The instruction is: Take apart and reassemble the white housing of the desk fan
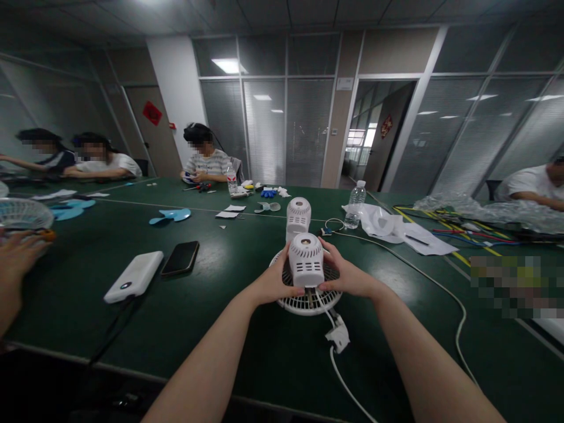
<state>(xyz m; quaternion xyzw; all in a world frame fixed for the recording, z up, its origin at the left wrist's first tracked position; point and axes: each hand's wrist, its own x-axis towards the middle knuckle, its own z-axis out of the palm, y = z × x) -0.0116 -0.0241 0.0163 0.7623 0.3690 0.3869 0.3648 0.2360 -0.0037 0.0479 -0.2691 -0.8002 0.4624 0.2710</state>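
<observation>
Between my two hands is a white vented fan motor housing, its rounded end up. My left hand grips its left side, the thumb at the lower edge. From the right, my right hand closes on it in the same way. Under the housing lies a round white fan grille, partly covered by my hands. A white cable runs from below the housing to a white switch or plug piece on the table. Just behind stands a second white motor housing.
Left of me lie a white power bank, a dark phone and blue fan blades. A water bottle, papers and a long cable are to the right. Co-workers sit around the green table; another person's hand is at far left.
</observation>
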